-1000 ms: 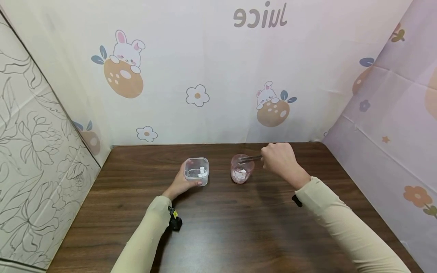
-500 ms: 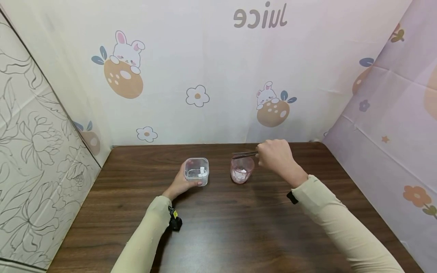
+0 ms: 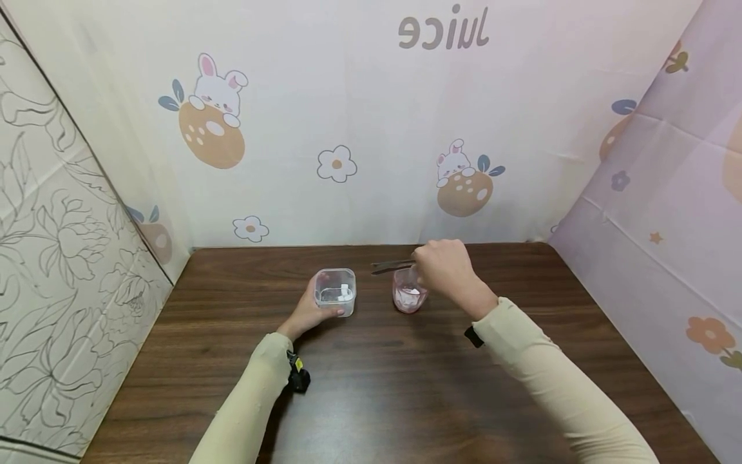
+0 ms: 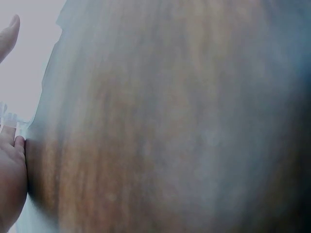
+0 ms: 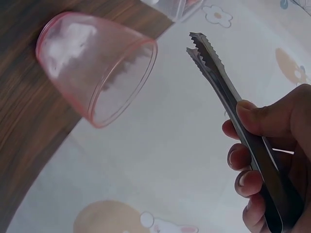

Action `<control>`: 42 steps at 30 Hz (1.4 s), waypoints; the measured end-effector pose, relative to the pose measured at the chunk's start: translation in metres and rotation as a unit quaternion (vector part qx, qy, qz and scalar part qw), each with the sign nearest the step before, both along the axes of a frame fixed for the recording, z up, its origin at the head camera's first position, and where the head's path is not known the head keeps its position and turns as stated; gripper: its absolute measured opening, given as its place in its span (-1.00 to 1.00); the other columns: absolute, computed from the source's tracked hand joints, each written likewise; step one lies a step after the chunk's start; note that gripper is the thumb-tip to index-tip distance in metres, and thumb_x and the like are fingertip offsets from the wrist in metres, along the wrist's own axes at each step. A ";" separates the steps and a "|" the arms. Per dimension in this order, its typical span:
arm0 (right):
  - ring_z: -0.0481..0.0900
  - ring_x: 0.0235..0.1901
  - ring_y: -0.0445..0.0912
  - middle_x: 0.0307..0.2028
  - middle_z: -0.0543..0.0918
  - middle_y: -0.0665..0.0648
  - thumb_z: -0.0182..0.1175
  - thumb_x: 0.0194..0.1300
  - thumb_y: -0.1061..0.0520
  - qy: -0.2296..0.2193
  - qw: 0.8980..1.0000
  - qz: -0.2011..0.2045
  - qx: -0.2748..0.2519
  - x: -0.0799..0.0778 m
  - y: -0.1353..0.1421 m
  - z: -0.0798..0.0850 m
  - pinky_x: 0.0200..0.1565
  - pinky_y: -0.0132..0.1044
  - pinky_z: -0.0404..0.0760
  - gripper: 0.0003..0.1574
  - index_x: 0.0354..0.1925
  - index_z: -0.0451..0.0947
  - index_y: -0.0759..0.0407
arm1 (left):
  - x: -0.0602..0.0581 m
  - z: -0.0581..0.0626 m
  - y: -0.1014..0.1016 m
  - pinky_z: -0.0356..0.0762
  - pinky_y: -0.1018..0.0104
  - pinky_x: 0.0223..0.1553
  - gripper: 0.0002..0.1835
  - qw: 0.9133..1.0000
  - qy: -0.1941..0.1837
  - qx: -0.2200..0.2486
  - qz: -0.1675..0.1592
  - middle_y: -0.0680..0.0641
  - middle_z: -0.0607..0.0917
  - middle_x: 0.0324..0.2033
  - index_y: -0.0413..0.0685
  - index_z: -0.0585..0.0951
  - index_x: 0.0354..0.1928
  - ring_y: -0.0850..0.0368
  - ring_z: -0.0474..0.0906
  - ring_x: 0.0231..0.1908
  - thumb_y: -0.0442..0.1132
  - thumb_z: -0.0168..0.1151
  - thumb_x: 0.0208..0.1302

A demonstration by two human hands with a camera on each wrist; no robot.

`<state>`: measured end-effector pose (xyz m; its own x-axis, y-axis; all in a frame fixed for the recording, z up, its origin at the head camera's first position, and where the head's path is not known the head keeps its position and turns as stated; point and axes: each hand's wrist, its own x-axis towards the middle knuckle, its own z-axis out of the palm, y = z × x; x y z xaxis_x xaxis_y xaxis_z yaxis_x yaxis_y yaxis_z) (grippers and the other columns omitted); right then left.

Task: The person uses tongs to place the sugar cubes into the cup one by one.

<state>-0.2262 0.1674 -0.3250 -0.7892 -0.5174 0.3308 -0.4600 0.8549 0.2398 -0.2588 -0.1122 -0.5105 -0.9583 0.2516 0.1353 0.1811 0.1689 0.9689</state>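
My left hand (image 3: 307, 311) holds a clear square plastic container (image 3: 335, 280) from its left side, with the thumb across the near face. A few white cubes (image 3: 344, 292) lie inside it, toward the right. To the right stands a pinkish clear cup (image 3: 408, 296) with white pieces at its bottom. My right hand (image 3: 446, 267) grips metal tongs (image 5: 233, 107) above the cup's right side. Their serrated tips point left, past the cup's rim, with nothing between them in the right wrist view. The left wrist view is blurred and shows only part of my left hand (image 4: 10, 179).
The container and cup stand toward the back of a dark wooden table (image 3: 371, 399). Behind the table hangs a printed backdrop (image 3: 382, 193) with rabbits and flowers. A patterned panel (image 3: 64, 277) borders the left side.
My right hand has moved left with the tongs, whose tips rose out of the cup and now reach toward the container. My left hand and the container have stayed in place.
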 end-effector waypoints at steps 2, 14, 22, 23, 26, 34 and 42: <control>-0.02 -0.69 -0.15 -0.78 0.05 -0.07 0.16 -0.06 0.32 0.002 1.000 0.009 -0.003 -0.001 -0.004 -0.002 -0.70 -0.29 0.01 -0.48 -0.81 0.08 -0.03 | -0.002 -0.006 0.000 0.10 -0.06 0.29 0.12 1.000 -0.006 -0.005 0.007 -0.29 0.29 0.29 -0.15 0.04 0.43 -0.20 0.22 0.25 -0.43 0.53 -0.16; -0.02 -0.72 -0.16 -0.80 0.05 -0.09 0.30 0.03 0.17 0.003 0.999 0.031 0.003 -0.005 -0.030 -0.011 -0.75 -0.29 0.09 -0.47 -0.85 0.21 -0.01 | -0.004 -0.009 0.000 0.12 -0.08 0.28 0.09 1.000 0.010 0.004 0.011 -0.30 0.31 0.27 -0.16 0.09 0.40 -0.22 0.26 0.23 -0.44 0.53 -0.19; -0.01 -0.73 -0.20 -0.82 0.08 -0.10 0.34 0.06 0.15 0.001 0.999 0.049 0.008 -0.007 -0.048 -0.018 -0.73 -0.35 0.06 -0.40 -0.85 0.18 -0.03 | -0.004 -0.011 -0.001 0.13 -0.09 0.26 0.07 1.000 0.018 0.000 0.011 -0.30 0.31 0.27 -0.17 0.09 0.40 -0.22 0.26 0.22 -0.43 0.53 -0.17; 0.00 -0.74 -0.20 -0.83 0.12 -0.10 0.35 0.06 0.14 0.002 0.999 0.050 0.009 -0.008 -0.049 -0.019 -0.74 -0.35 0.09 -0.42 -0.85 0.21 -0.03 | -0.004 -0.011 -0.001 0.14 -0.07 0.26 0.08 1.000 0.017 -0.003 0.011 -0.29 0.31 0.27 -0.15 0.10 0.40 -0.21 0.27 0.22 -0.43 0.53 -0.17; 0.07 -0.76 -0.22 -0.84 0.24 -0.09 0.41 0.03 0.10 0.002 0.999 0.051 0.015 -0.009 -0.053 -0.021 -0.75 -0.34 0.21 -0.48 -0.84 0.32 -0.02 | -0.005 -0.010 0.000 0.14 -0.04 0.27 0.08 1.000 0.015 -0.006 0.011 -0.28 0.31 0.28 -0.14 0.09 0.40 -0.19 0.26 0.23 -0.44 0.54 -0.18; 0.09 -0.75 -0.22 -0.81 0.27 -0.07 0.42 -0.01 0.09 0.000 0.998 0.053 0.033 -0.014 -0.062 -0.028 -0.75 -0.33 0.25 -0.55 -0.80 0.38 0.00 | 0.002 0.007 -0.001 0.08 -0.14 0.28 0.10 1.000 0.011 0.009 -0.016 -0.42 0.24 0.29 -0.30 0.03 0.42 -0.34 0.20 0.25 -0.46 0.51 -0.15; 0.31 -0.76 -0.19 -0.75 0.44 -0.05 0.47 -0.17 0.10 -0.009 0.997 0.050 0.052 -0.020 -0.070 -0.035 -0.71 -0.25 0.43 -0.69 -0.74 0.49 0.00 | 0.011 0.022 -0.001 0.07 -0.15 0.29 0.08 0.999 0.013 0.022 -0.026 -0.46 0.24 0.27 -0.39 0.02 0.40 -0.36 0.20 0.24 -0.49 0.48 -0.14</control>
